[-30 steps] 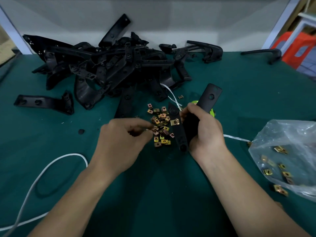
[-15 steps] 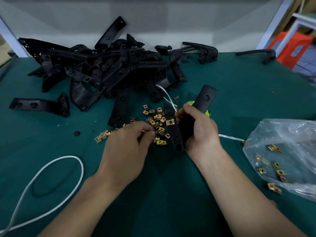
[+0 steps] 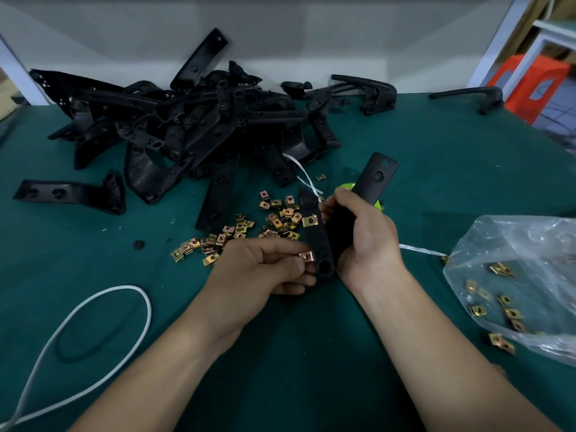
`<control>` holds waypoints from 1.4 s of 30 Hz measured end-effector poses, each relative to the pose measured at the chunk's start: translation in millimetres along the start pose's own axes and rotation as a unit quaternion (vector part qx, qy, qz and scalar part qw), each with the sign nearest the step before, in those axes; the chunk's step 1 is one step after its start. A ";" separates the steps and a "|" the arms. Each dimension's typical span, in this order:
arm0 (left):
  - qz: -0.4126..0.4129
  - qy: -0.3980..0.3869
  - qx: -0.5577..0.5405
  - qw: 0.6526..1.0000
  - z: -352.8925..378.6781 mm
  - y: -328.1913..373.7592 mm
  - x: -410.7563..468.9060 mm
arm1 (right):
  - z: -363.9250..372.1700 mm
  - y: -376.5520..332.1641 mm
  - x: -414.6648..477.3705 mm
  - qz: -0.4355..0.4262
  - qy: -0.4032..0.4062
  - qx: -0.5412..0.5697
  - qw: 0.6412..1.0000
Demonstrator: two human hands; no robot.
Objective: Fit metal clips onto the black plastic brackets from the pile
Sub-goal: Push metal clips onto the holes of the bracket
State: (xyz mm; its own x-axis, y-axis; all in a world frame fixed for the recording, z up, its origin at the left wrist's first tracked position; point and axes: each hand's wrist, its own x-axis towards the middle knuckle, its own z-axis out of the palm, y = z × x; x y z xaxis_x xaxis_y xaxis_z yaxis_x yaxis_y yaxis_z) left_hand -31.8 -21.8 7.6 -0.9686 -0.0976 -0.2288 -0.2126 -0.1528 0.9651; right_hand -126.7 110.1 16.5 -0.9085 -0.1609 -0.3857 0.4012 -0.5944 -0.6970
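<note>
Long black plastic bracket (image 3: 319, 241), gripped roughly upright by right hand (image 3: 367, 238), one brass metal clip (image 3: 310, 220) seated on its edge, second coppery clip (image 3: 306, 256) pinched in left hand (image 3: 261, 272) beside its lower hole, perhaps touching, loose brass clips (image 3: 237, 232) scattered before tangled pile of black brackets (image 3: 193, 126)

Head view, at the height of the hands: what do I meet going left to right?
white cord loop → left hand → metal clip it pinches → black bracket → right hand gripping it → clear plastic bag of clips
</note>
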 end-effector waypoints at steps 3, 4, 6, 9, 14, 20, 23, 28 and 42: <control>0.000 0.000 -0.009 1.000 0.4 2.3 -0.5 | -0.8 0.8 1.8 -0.002 -0.002 0.002 1.000; -0.001 0.001 -0.015 1.000 0.8 2.9 -1.0 | -1.1 1.0 2.2 -0.004 -0.003 0.003 1.000; -0.001 0.010 -0.022 1.000 2.0 3.6 -2.0 | -1.1 1.2 2.2 -0.007 -0.006 0.006 1.000; 0.002 0.020 -0.006 1.000 4.3 4.3 -3.3 | -0.8 1.0 1.9 -0.011 -0.007 0.012 1.000; 0.002 0.018 0.006 1.000 6.6 4.5 -5.2 | -0.3 1.4 1.6 -0.014 -0.001 0.011 1.000; 0.019 -0.007 0.043 0.999 8.4 4.0 -6.9 | 1.7 1.5 -2.3 -0.028 0.008 -0.007 1.000; 0.061 0.001 0.107 0.992 6.4 4.1 -6.9 | 2.3 1.2 -4.8 -0.033 0.003 -0.023 0.999; 0.110 0.020 0.190 0.975 3.8 3.0 -8.4 | 2.6 4.0 -5.8 -0.062 -0.003 -0.053 0.997; 0.109 0.018 0.223 0.969 6.0 3.7 -12.2 | 3.9 14.8 -10.5 -0.094 -0.033 -0.109 0.989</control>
State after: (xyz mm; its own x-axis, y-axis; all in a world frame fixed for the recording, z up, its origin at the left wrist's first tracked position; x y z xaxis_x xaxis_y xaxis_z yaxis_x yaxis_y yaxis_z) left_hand -21.6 -15.2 14.7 -0.9932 -0.1157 -0.0097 -0.0459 0.3145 0.9482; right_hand -111.7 99.9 12.6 -0.9723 -0.1180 -0.2018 0.2333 -0.4364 -0.8690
